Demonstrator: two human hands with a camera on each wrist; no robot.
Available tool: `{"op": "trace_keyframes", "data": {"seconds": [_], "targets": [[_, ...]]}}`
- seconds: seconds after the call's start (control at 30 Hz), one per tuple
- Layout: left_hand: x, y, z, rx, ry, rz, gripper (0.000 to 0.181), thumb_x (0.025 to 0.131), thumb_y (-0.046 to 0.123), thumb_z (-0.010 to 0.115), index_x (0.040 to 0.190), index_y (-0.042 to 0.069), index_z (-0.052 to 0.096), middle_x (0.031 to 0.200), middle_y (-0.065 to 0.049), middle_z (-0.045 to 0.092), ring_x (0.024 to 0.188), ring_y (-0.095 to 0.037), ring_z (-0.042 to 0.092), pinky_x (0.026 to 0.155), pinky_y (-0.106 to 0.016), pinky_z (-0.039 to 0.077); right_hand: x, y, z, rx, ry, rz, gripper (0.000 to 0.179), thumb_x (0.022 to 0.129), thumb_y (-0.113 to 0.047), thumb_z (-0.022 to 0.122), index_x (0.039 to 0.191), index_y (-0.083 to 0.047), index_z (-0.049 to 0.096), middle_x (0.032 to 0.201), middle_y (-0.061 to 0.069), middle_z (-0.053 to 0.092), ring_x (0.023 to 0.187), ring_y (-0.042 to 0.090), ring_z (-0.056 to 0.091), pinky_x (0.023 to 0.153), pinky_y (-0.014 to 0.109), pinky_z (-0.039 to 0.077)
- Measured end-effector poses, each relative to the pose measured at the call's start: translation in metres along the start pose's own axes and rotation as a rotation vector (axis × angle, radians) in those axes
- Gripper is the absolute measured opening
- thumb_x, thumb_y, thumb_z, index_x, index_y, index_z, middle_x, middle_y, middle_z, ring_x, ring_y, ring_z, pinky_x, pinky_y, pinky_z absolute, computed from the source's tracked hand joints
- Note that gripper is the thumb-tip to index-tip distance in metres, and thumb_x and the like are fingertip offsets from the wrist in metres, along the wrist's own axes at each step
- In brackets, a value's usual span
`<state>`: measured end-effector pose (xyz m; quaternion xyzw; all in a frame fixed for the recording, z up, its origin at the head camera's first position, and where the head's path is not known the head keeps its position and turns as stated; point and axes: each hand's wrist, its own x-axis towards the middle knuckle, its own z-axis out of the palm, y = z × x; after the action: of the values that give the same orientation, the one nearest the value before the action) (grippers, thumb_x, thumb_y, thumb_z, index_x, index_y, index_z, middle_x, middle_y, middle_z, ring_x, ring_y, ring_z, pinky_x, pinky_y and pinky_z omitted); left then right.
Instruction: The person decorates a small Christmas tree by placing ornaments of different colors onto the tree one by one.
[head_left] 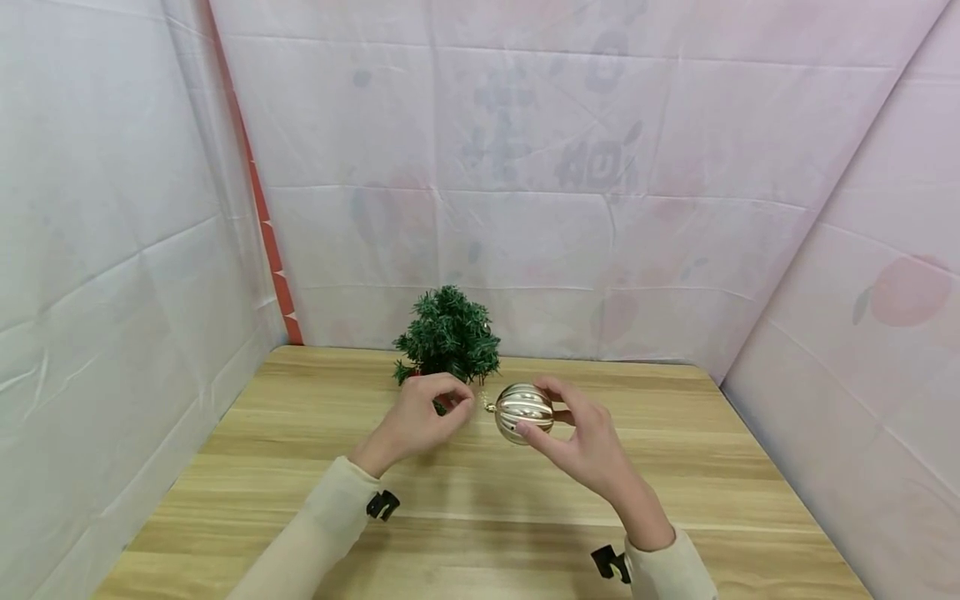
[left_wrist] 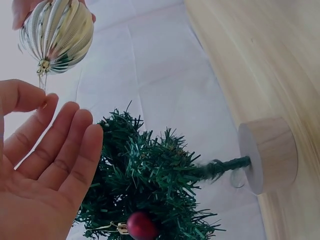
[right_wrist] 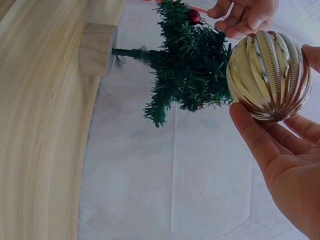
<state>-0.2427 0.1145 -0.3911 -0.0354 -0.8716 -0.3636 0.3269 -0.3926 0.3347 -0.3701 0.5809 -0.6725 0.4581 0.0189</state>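
Observation:
A gold ribbed Christmas ball [head_left: 523, 413] is held in the fingers and thumb of my right hand [head_left: 592, 437], its cap and thin hanging loop turned to the left. With thumb and forefinger, my left hand [head_left: 420, 417] pinches the end of that loop [left_wrist: 43, 82], as the left wrist view shows. Just behind the hands stands a small artificial Christmas tree [head_left: 448, 333]. In the wrist views it has a round wooden base [left_wrist: 270, 155] and a red ball [left_wrist: 142, 225] hanging in its branches.
The hands are above a wood-grain table [head_left: 480, 533]. Pale printed cloth walls [head_left: 525, 167] rise behind the table and on both sides, with a red strip [head_left: 262, 217] at the back left corner.

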Motion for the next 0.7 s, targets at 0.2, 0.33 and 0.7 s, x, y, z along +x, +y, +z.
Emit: {"op": "trace_keyframes", "data": {"seconds": [0.2,0.33,0.7], "targets": [[0.003,0.0,-0.002,-0.008,0.069,0.025,0.01,0.094,0.014,0.067,0.093,0.021,0.073,0.091,0.009,0.071,0.076,-0.003,0.064,0.067,-0.025,0.057,0.001,-0.025,-0.006,0.013,0.012,0.002,0.047,0.082,-0.007,0.081,0.124,-0.001,0.06,0.114,0.011,0.066,0.104,0.026,0.065,0.077,0.031,0.06],[0.005,0.003,-0.001,-0.029,0.089,0.072,0.008,0.094,0.013,0.067,0.093,0.016,0.074,0.091,0.007,0.071,0.075,-0.005,0.064,0.065,-0.027,0.057,0.0,-0.031,-0.007,0.031,-0.012,0.006,0.045,0.083,-0.006,0.08,0.122,0.002,0.06,0.112,0.012,0.066,0.103,0.025,0.065,0.078,0.03,0.06],[0.012,0.011,0.001,0.009,0.103,0.114,0.01,0.096,0.015,0.064,0.094,0.019,0.073,0.093,0.006,0.071,0.072,-0.006,0.064,0.062,-0.023,0.056,-0.008,0.006,0.002,0.058,-0.055,0.083,0.045,0.089,-0.019,0.077,0.13,-0.015,0.058,0.114,-0.001,0.067,0.102,0.016,0.067,0.082,0.028,0.059]]}}
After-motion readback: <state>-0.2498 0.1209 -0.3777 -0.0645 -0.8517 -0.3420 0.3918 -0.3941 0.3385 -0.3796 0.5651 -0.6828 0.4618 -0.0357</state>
